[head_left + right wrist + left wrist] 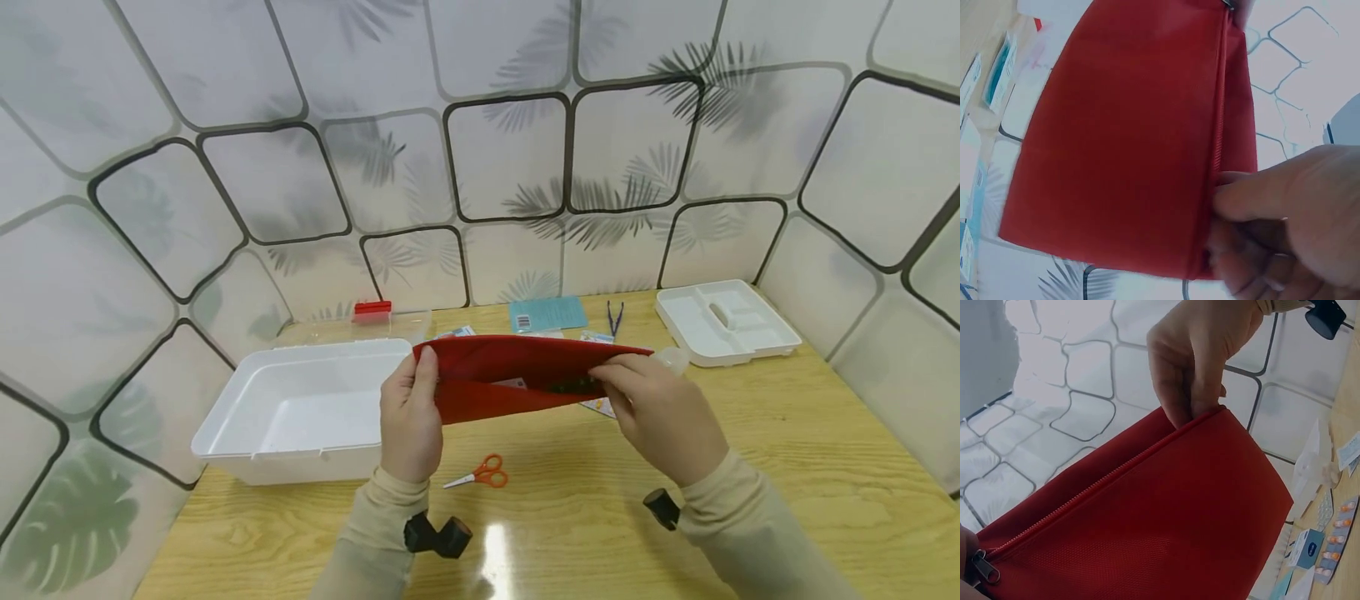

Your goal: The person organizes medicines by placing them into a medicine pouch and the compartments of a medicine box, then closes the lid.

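Note:
A red zippered pouch (480, 406) is held up above the table between both hands, its long zip undone and the mouth gaping. My left hand (411, 421) grips the left end, with the thumb on the near face. Beside that hand hangs the metal zip pull (986, 569) in the left wrist view. At the opposite end, my right hand (660, 412) pinches the pouch at the zip edge, with some fingertips hidden in the mouth. A white piece and something dark green show inside, mostly hidden by the red fabric.
Left of the pouch stands an open white box (322, 468) with a clear lid behind it. Orange-handled scissors (489, 473) lie in front. Behind are a teal packet (551, 313) and blue tweezers (615, 318). A white divided tray (738, 321) sits at right, and a blister pack (1338, 540) lies nearby.

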The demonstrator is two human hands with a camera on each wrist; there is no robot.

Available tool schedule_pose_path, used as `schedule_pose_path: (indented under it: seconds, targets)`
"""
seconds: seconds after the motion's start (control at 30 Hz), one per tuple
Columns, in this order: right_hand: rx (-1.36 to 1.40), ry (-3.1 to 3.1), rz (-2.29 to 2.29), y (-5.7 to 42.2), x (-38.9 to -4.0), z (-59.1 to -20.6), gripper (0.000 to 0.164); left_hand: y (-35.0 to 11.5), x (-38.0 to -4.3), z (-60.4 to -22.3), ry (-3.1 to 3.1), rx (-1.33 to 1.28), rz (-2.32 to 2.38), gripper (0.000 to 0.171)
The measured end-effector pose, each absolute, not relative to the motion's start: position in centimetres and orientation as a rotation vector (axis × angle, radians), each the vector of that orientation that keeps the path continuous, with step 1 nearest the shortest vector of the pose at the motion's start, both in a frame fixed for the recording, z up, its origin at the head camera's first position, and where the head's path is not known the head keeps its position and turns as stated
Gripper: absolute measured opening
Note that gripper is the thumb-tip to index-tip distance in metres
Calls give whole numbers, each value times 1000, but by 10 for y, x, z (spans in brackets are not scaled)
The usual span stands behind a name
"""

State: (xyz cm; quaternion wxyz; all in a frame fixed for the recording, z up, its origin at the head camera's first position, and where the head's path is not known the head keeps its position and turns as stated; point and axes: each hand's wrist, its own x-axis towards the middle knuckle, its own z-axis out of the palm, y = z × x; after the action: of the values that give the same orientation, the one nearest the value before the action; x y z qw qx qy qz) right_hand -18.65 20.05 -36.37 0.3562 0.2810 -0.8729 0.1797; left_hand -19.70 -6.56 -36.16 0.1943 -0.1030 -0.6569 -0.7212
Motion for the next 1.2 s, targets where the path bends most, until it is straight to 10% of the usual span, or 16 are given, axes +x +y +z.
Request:
schedule_pose_path:
  seconds: [0.77,1.2]
  targets:
    - [361,-2687,965,221,-235,-406,21,-94,-209,-355,-1547,-127,-2172,41]
    - [594,-2987,1121,169,-258,-459,27,-97,-210,-351,-1531,-101,-2173,41]
